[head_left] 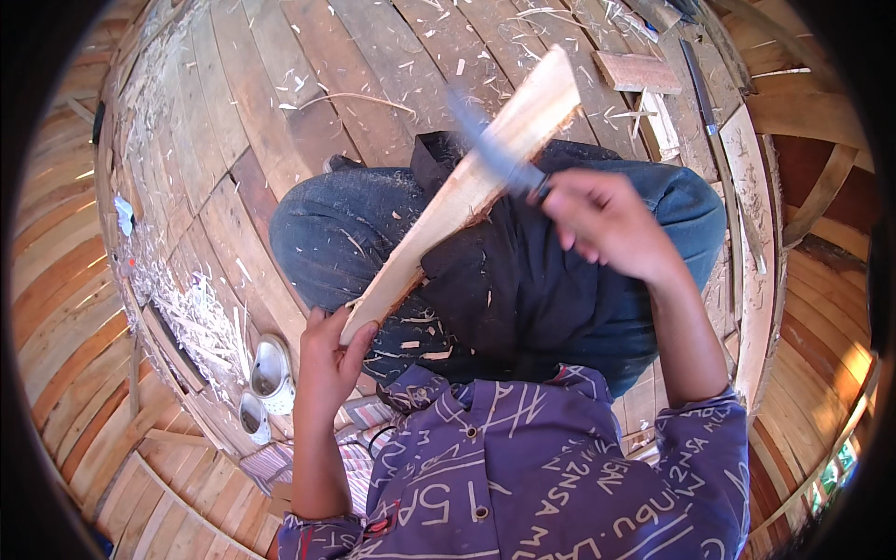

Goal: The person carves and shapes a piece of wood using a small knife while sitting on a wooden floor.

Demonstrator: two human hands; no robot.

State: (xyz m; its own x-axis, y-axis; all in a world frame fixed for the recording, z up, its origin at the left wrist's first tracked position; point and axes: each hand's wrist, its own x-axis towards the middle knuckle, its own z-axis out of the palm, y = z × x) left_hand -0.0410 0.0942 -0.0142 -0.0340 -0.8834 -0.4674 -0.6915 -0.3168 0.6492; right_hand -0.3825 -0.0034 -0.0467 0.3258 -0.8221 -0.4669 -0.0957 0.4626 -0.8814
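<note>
Well — plank (453, 205) between left thumb (358, 345) and fingers (321, 327)

Beneath you spreads a plank floor (219, 70). On your left stands a tan board wall (61, 280); on your right, a second wall (821, 322) mixes tan and reddish-brown boards, with a bright patch of sunlight (854, 360) on it.

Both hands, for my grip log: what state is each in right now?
Left hand: closed, holding the pale wood piece.
Right hand: closed, holding the motion-blurred knife.
</note>
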